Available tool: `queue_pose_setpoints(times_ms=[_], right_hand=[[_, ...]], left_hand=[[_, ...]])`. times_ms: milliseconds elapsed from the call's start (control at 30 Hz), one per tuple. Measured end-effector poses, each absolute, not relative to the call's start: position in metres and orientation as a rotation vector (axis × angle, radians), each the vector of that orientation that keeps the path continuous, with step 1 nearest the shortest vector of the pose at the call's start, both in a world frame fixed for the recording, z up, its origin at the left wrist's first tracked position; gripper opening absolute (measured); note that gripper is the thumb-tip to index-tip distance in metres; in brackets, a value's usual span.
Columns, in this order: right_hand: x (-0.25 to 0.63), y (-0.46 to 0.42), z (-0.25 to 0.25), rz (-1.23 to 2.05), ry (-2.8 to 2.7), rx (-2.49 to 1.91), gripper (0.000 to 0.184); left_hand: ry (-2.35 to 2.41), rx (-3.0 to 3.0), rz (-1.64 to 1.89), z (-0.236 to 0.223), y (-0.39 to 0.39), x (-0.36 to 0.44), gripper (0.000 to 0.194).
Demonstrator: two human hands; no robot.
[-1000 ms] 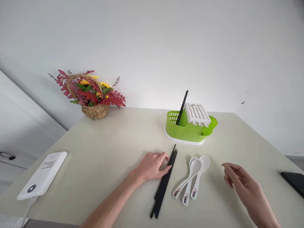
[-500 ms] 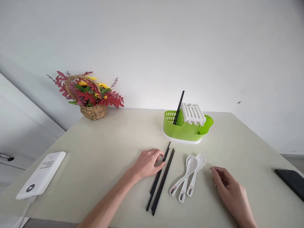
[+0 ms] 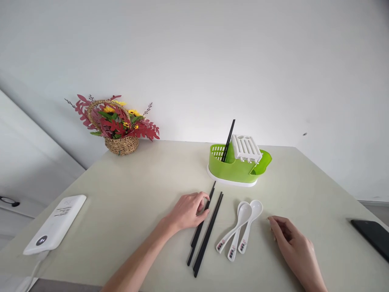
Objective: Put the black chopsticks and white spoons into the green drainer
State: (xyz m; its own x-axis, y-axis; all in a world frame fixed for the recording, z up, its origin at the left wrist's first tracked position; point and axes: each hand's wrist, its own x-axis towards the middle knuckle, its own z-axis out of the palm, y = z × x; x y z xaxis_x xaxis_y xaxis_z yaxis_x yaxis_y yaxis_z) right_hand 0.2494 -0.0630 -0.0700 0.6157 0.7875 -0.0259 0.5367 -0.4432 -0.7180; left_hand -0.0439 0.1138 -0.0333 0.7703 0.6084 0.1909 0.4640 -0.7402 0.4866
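My left hand (image 3: 190, 211) is closed at a pair of black chopsticks (image 3: 198, 233) lying on the table, its thumb and curled fingertips against their upper part. A second pair of black chopsticks (image 3: 209, 235) lies just to the right, apart from the hand. Further right, three white spoons (image 3: 232, 231) overlap with their bowls pointing away from me. My right hand (image 3: 296, 247) rests on the table to the right of the spoons, fingers curled and thumb against them, with nothing visible in it. Behind stands a green utensil holder (image 3: 232, 169) with black chopsticks (image 3: 228, 142) upright in its left compartment.
The holder has a white slotted rack (image 3: 246, 147) on top. A wicker basket of flowers (image 3: 121, 145) stands at the back left of the table (image 3: 146, 174). A white power bank (image 3: 56, 225) with a cable lies at the left, a black phone (image 3: 372, 237) at the right edge.
The left pair of chopsticks has shifted slightly left with my left hand, widening the gap to the other pair. The view has moved a little; my right hand stays beside the spoons.
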Motion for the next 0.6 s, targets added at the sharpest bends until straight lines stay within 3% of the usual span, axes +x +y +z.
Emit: queue_pose_setpoints(times_ms=[600], right_hand=[[0.254, -0.063, -0.082, 0.478, -1.025, -2.156, 0.052]], left_hand=[[0.847, 2.491, 0.430, -0.038, 0.107, -0.036, 0.027]])
